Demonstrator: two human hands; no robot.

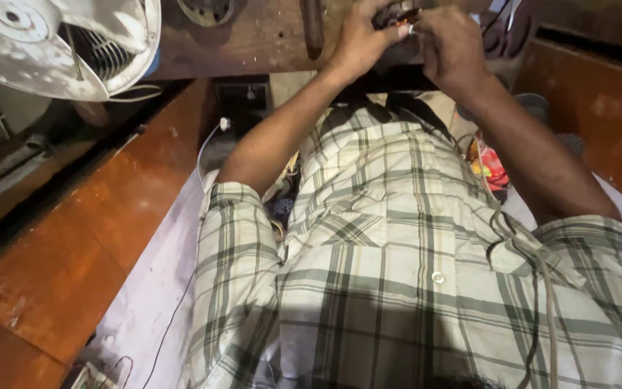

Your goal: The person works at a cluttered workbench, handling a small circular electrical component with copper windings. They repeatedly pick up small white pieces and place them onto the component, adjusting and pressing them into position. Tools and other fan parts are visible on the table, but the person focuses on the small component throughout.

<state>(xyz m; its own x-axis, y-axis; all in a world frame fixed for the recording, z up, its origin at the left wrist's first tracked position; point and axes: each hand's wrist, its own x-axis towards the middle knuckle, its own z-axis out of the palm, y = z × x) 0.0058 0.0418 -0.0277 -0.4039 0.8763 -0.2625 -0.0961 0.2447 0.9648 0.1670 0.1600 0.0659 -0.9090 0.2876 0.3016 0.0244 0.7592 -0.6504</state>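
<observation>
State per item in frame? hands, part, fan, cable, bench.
left hand: raised to the bench edge, fingers closed on the small dark part
right hand: closed on the same part from the other side
small dark part: held between both hands, mostly hidden
white fan: lying tilted, blade motion unclear
white cable: loose, hanging slack
wooden bench: worn, stained

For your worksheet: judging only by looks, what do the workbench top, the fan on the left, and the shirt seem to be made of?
Workbench top: probably wood, brown, worn and matt with scuffs and small pits. Fan: likely pale plastic housing, smooth but dusty and stained; its grille material is unclear. Shirt: woven cloth, seemingly cotton-like, with green-grey checks, soft folds and a small button.
</observation>
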